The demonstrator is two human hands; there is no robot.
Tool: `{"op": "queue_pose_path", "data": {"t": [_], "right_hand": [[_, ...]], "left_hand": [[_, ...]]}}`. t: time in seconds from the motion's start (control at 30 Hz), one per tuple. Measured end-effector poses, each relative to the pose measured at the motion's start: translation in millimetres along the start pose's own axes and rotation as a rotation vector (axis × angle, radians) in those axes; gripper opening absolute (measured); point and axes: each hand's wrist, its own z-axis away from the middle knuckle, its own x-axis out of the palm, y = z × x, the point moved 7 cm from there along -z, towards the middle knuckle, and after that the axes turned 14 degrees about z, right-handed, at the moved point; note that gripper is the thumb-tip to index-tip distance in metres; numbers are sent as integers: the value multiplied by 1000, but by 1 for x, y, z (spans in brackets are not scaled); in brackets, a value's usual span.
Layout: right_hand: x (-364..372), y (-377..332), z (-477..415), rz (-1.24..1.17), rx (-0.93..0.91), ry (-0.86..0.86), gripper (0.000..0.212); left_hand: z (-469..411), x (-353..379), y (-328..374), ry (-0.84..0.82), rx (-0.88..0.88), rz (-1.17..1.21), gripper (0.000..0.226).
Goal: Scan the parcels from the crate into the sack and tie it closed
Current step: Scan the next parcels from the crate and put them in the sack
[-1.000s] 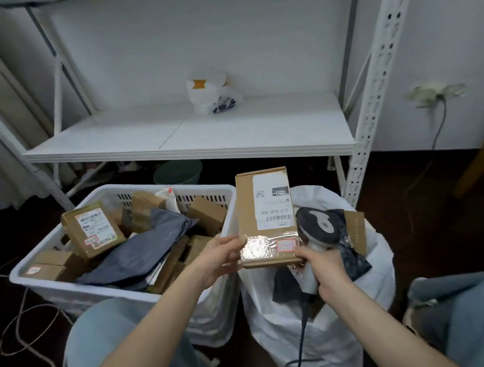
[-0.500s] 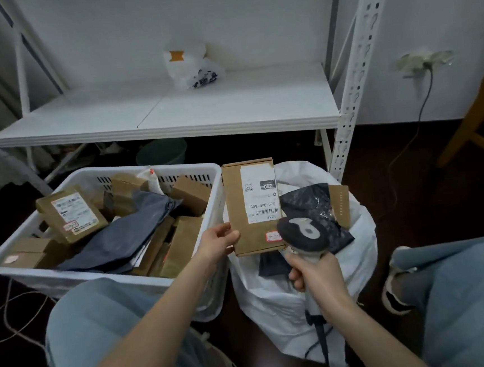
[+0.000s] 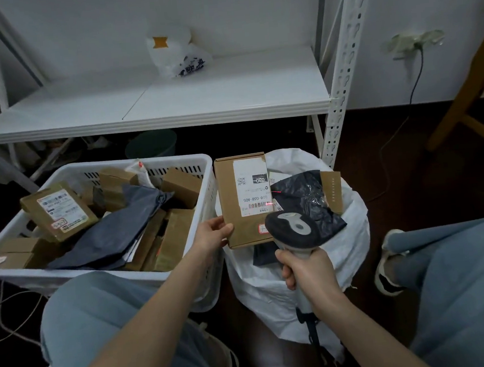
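Note:
My left hand [image 3: 213,234] grips the lower left corner of a flat brown cardboard parcel [image 3: 229,202], held upright over the left rim of the white sack [image 3: 353,232]. Its white label faces me, and a red scan line lies across the barcode. My right hand [image 3: 308,274] holds the handle of a grey and white barcode scanner [image 3: 293,228], whose head points at the label. Inside the open sack lie a black plastic mailer [image 3: 307,204] and a cardboard piece. The white crate [image 3: 199,216] to the left holds several brown boxes and a grey mailer [image 3: 113,232].
A white metal shelf [image 3: 198,99] spans the back, with a white plastic bag [image 3: 178,55] on it. Its perforated post [image 3: 340,87] stands just behind the sack. A wooden chair leg [image 3: 462,105] is at right. My knees in jeans frame the bottom. Cables lie on the dark floor.
The scanner has drawn back toward me and lower, off the parcel's face, and a red scan line now shows on the label. The parcel stays in my left hand.

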Motion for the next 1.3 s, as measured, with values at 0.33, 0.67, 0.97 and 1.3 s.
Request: {"op": "queue_pose_path", "data": {"t": [0.33, 0.67, 0.97, 1.3], "right_hand": [[-2, -3, 4, 11, 11, -15, 21], [-4, -3, 4, -4, 26, -15, 21], [-3, -2, -1, 8, 40, -11, 22], [-4, 2, -5, -12, 45, -12, 21]], "left_hand": [[-1, 2, 2, -4, 7, -12, 48], [-4, 4, 5, 9, 20, -27, 47], [-7, 5, 4, 17, 13, -6, 46], [-12, 6, 0, 4, 16, -26, 46]]}}
